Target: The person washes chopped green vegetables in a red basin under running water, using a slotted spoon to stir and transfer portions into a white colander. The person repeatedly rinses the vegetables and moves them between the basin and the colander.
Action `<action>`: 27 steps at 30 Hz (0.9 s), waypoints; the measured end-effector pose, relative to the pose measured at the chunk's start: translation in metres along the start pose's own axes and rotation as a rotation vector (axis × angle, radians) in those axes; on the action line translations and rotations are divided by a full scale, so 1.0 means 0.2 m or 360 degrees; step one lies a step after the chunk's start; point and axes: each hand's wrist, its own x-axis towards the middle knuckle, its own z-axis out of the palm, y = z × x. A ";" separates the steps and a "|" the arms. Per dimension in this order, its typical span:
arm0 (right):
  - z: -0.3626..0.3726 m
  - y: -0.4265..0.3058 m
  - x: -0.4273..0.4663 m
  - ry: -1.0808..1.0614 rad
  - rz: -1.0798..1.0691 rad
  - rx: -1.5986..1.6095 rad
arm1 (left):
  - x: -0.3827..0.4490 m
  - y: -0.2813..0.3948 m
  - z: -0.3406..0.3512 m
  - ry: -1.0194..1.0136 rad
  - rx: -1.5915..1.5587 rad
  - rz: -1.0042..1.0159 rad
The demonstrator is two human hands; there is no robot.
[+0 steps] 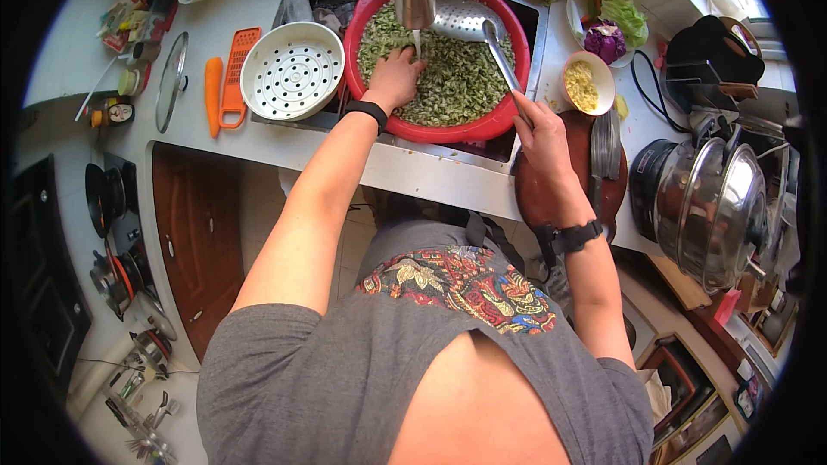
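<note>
A red plastic basin point(522, 45) rests over the sink, filled with chopped green vegetable pieces point(452, 93). Water runs into it from a metal faucet point(415, 0). My left hand point(395, 77) reaches into the basin near the stream, fingers spread and fingertips partly hidden among the pieces; I see nothing gripped in it. In my right hand point(543, 132) is the handle of a perforated metal skimmer point(462, 18), held at the basin's right rim. The skimmer's bowl lies at the far side of the basin, with its holes showing.
Left of the basin are a white colander point(294, 71), an orange grater point(238, 71), a carrot point(213, 97) and a glass lid point(172, 82). To the right stand a bowl of minced yellow food point(585, 85), a cleaver point(605, 148) on a round cutting board point(549, 197), and a steamer pot point(704, 206).
</note>
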 end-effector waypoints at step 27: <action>1.01 -0.15 0.61 0.0003 0.1794 0.2263 | 0.06 -0.08 0.04 0.0298 -0.2970 -0.1394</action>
